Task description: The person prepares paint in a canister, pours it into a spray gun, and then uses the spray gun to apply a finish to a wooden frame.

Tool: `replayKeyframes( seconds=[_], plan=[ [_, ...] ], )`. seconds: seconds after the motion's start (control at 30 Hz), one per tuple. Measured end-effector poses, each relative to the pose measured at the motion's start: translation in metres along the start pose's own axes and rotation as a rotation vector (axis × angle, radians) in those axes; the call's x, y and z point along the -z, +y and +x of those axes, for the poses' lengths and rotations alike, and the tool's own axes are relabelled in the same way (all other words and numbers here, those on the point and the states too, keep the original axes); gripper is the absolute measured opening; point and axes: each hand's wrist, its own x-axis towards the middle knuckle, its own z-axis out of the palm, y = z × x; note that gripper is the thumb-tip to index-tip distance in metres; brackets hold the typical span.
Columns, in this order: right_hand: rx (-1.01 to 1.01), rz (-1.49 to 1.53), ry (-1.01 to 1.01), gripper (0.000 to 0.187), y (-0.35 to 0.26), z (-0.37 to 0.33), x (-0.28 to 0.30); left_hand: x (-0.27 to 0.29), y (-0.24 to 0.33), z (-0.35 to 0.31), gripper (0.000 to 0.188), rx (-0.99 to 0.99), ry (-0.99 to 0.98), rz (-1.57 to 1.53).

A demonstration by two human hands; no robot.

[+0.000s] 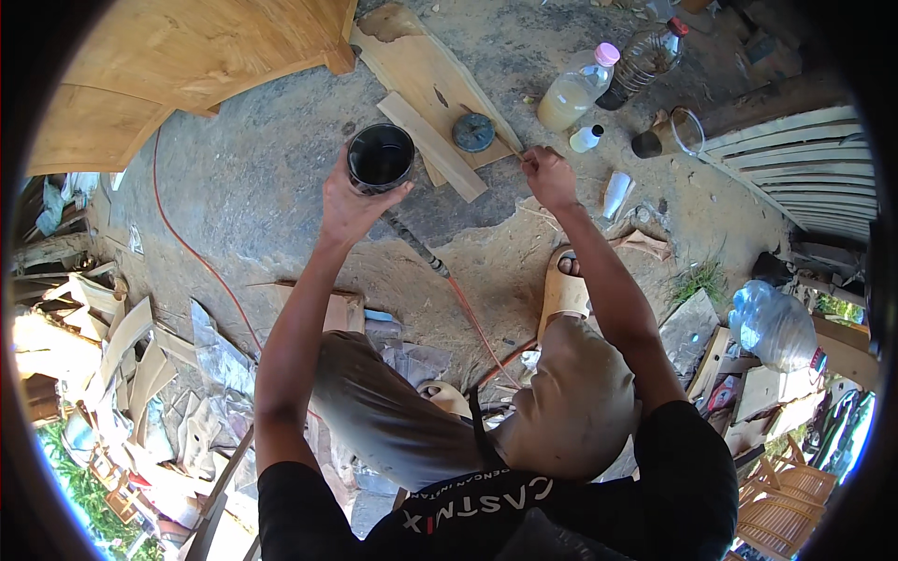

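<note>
My left hand (346, 206) grips a spray gun by its round black cup (381, 157). The cup is open at the top, with a dark inside; a dark stem runs from below it to an orange hose (472, 313). My right hand (549, 178) is closed, pinching what looks like a thin stick (513, 150) that points toward a round blue-grey lid (473, 133). That lid lies on a wooden board (426, 70), beside a narrow wood strip (432, 145).
Beyond my right hand stand a pink-capped bottle (571, 98), a red-capped dark bottle (645, 61), a small white bottle (586, 138) and a clear cup (681, 133). Wooden furniture (215, 56) fills the far left. Scrap wood (140, 365) is heaped at left; a slatted piece (795, 159) stands right.
</note>
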Motion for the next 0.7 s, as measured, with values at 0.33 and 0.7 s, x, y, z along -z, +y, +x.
replayKeyframes(
  seconds=[0.33, 0.7],
  plan=[
    [0.314, 0.172, 0.246, 0.017, -0.162, -0.038, 0.19, 0.013, 0.043, -0.036, 0.091, 0.082, 0.097, 0.127],
    [1.016, -0.341, -0.159, 0.006, -0.271, -0.011, 0.187, 0.0, 0.05, -0.039, 0.091, -0.012, 0.073, 0.117]
  ],
)
